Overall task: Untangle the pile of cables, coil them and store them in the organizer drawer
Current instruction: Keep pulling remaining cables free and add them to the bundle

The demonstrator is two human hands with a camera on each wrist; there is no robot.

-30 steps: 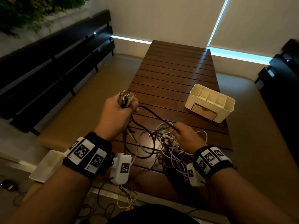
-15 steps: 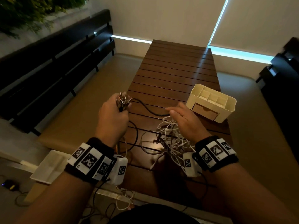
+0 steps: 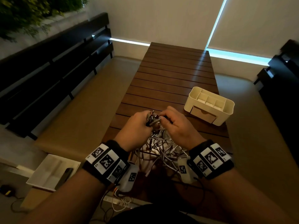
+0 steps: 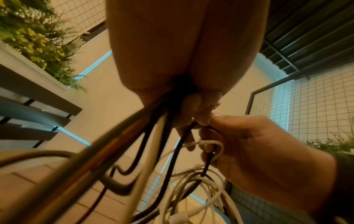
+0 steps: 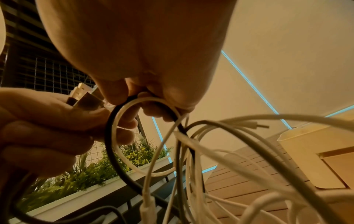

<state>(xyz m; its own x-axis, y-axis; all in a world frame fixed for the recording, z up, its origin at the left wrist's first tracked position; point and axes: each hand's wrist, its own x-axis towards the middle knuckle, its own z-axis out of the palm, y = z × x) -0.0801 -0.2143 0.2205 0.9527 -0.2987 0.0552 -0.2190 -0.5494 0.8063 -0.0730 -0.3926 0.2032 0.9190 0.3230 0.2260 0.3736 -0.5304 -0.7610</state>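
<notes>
A tangle of white and black cables (image 3: 161, 147) lies on the near end of the slatted wooden table (image 3: 174, 75). My left hand (image 3: 139, 125) grips a bunch of cable plugs (image 3: 152, 119) raised above the pile; their cords (image 4: 153, 136) hang down from the fist. My right hand (image 3: 176, 125) meets it from the right and holds a black cable (image 5: 111, 136) together with a white loop (image 5: 149, 100) in its curled fingers. The cream organizer (image 3: 210, 105) stands to the right, its drawer (image 3: 203, 113) closed.
A dark slatted bench back (image 3: 53, 70) runs along the left, with a tan cushion (image 3: 80, 97) between it and the table. On the floor at lower left sit a white tray (image 3: 51, 172) with a dark phone (image 3: 64, 177). More cables (image 3: 119, 202) hang off the table's near edge.
My right hand has risen from the pile and moved left with a black cable to meet the left hand at the plugs. The left hand has shifted slightly right.
</notes>
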